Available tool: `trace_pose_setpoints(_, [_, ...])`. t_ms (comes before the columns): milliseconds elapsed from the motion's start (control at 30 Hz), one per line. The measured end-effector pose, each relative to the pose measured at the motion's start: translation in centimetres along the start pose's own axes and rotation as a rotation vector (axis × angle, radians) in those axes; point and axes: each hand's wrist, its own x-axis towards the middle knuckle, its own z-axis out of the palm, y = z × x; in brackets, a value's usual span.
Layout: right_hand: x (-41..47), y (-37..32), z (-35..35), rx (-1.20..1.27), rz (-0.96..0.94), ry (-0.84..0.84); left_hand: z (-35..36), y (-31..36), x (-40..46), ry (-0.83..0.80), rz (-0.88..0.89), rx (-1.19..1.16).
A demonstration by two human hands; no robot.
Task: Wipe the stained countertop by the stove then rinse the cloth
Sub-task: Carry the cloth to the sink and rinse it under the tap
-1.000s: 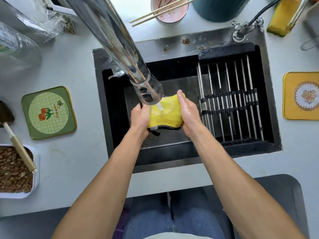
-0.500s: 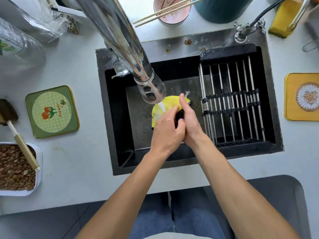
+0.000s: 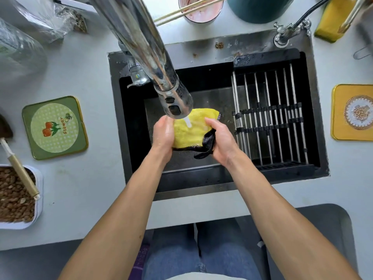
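Over the black sink, left hand and right hand grip the yellow cloth under the running faucet.

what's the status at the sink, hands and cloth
Left hand and right hand both grip yellow cloth. Cloth under running faucet, over sink. Nothing in the way.

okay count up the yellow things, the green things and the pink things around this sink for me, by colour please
Yellow: 3 - cloth in both hands, sponge at the back right, square coaster on the right.
Green: 1 - square coaster with the flower print on the left.
Pink: 1 - cup with chopsticks across it.
Total: 5
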Motion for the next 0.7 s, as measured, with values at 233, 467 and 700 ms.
trace_pose_setpoints(233, [1.4,0.9,2.7,-0.489,-0.093,0.247,4.2,-0.9,-5.6,0.149,0.318,0.304])
trace_pose_setpoints(467, [0.6,1.2,4.6,-0.139,-0.014,0.19,2.6,-0.4,-1.3,0.216,0.056,0.428])
trace_pose_setpoints(700, [0.9,-0.7,5.3,0.109,0.112,0.195,5.0,0.6,-5.3,0.188,0.391,0.369])
